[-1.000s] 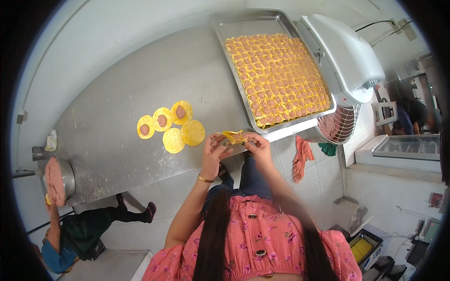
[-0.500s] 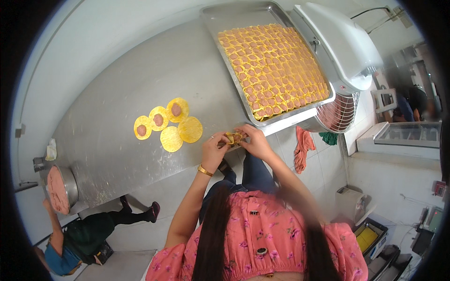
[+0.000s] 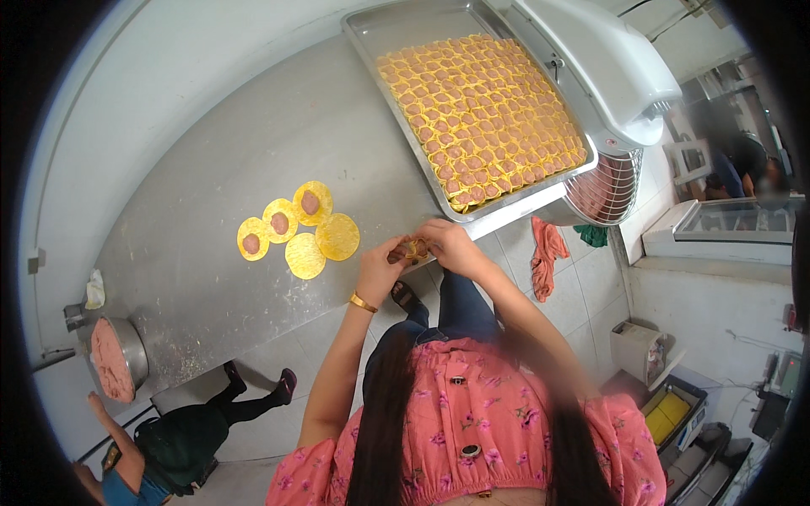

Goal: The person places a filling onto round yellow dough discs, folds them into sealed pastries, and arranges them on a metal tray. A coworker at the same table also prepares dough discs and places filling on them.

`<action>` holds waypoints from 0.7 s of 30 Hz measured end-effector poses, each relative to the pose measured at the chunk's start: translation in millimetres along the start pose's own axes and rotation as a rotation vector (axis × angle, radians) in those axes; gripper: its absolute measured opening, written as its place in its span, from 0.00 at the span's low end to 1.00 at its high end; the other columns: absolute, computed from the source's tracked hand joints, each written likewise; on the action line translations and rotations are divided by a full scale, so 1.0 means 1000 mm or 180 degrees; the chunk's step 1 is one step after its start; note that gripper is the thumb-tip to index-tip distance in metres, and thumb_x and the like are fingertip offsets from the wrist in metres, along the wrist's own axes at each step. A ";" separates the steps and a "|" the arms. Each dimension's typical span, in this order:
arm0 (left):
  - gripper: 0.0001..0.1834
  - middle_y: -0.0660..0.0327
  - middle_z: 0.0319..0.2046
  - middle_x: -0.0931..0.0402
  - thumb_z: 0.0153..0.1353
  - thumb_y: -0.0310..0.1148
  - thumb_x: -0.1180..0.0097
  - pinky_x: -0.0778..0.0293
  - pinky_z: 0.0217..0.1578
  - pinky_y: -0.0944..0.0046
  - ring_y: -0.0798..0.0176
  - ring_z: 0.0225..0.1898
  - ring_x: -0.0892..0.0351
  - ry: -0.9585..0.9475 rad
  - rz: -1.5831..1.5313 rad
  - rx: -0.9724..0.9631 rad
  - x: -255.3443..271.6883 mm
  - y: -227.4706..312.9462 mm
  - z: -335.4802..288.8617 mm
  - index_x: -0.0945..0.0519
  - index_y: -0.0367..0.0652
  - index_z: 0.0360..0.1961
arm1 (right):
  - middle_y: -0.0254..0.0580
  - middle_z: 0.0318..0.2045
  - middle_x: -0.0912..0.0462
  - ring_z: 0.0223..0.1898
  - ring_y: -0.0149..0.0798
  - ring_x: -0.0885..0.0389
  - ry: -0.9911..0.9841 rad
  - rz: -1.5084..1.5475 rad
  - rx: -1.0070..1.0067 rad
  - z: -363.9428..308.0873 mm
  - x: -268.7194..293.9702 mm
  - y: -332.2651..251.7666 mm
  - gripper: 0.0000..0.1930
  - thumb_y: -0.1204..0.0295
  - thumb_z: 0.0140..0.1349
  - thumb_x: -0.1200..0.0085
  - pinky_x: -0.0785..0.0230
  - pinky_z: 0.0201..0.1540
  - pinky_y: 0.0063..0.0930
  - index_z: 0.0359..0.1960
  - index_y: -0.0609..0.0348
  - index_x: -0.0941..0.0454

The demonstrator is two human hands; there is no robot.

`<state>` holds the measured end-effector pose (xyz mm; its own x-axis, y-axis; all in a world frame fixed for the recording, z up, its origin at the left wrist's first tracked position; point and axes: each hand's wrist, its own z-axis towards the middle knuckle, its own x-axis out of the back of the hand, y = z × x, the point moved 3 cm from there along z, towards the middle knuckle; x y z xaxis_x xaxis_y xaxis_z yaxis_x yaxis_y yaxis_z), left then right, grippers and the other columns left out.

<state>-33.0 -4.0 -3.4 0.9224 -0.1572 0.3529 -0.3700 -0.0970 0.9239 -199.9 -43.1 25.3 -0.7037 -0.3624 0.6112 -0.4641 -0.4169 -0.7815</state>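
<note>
Just off the table's front edge, my left hand (image 3: pixel 384 261) and my right hand (image 3: pixel 449 244) meet around a small open-topped dumpling (image 3: pixel 414 249). Fingers of both hands are closed on its yellow wrapper, with pinkish meat showing inside. On the table to the left lie several round yellow wrappers. Three carry a lump of meat, among them the far wrapper (image 3: pixel 312 193); the near wrapper (image 3: pixel 305 255) and the one beside it (image 3: pixel 338 237) are bare. Beyond my right hand, tight rows of finished dumplings (image 3: pixel 485 118) fill most of a metal tray (image 3: pixel 413 27).
The steel table (image 3: pixel 211 185) has crumbs near its front edge. A metal bowl (image 3: pixel 133 354) of ground meat stands at the far left, near another person (image 3: pixel 181 443). Right of the tray is a white mixer (image 3: pixel 603 76) with a wire guard. Cloths (image 3: pixel 548 257) hang or lie below it.
My fingers have drawn closer around the dumpling, and its wrapper looks more gathered. The whole view has shifted slightly. The other person's arm and legs have moved.
</note>
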 end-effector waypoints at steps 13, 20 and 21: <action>0.15 0.54 0.32 0.21 0.45 0.23 0.36 0.24 0.33 0.66 0.60 0.30 0.19 0.0003 0.0151 -0.0074 0.006 0.006 0.005 0.20 0.38 0.38 | 0.45 0.37 0.23 0.38 0.49 0.22 0.0244 -0.0257 0.0107 -0.005 -0.008 -0.006 0.20 0.85 0.40 0.43 0.27 0.40 0.34 0.40 0.60 0.24; 0.14 0.54 0.31 0.20 0.44 0.22 0.36 0.24 0.34 0.63 0.59 0.31 0.18 0.0042 0.0165 -0.0143 0.007 0.006 0.002 0.21 0.38 0.36 | 0.45 0.35 0.23 0.36 0.48 0.21 0.0074 0.0131 -0.0182 -0.003 -0.005 -0.011 0.18 0.83 0.40 0.41 0.27 0.39 0.34 0.37 0.61 0.23; 0.14 0.54 0.31 0.20 0.44 0.22 0.36 0.24 0.34 0.63 0.58 0.31 0.18 0.0059 0.0256 -0.0160 0.006 0.006 0.002 0.21 0.38 0.36 | 0.46 0.34 0.23 0.36 0.50 0.22 0.0072 0.0284 -0.0251 -0.003 -0.005 -0.011 0.16 0.83 0.40 0.40 0.28 0.38 0.36 0.36 0.62 0.23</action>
<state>-29.9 -7.1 4.2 0.8919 -0.1441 0.4285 -0.4374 -0.0353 0.8986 -193.1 -33.9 30.5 -0.7556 -0.3759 0.5364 -0.4393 -0.3165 -0.8407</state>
